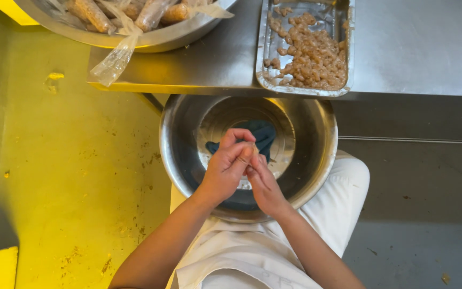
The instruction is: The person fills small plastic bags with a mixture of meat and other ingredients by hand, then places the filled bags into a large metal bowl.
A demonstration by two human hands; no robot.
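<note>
A: Item location?
B: A small pale piece (254, 151), pinched between both hands' fingertips, above the steel bowl (316, 160); left hand (225, 170) and right hand (263, 184) touch.
A: Surroundings?
B: Dark cloth (266, 135) in the bowl; foil tray (343, 85) of pieces on the table (418, 48); second bowl (156, 37) with bags at the table's left end.

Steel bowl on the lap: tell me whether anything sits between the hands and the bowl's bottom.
Yes. A dark blue cloth lies in the steel bowl directly beneath the left hand and right hand, which pinch a small piece together above it. Nothing else visible intervenes.
</note>
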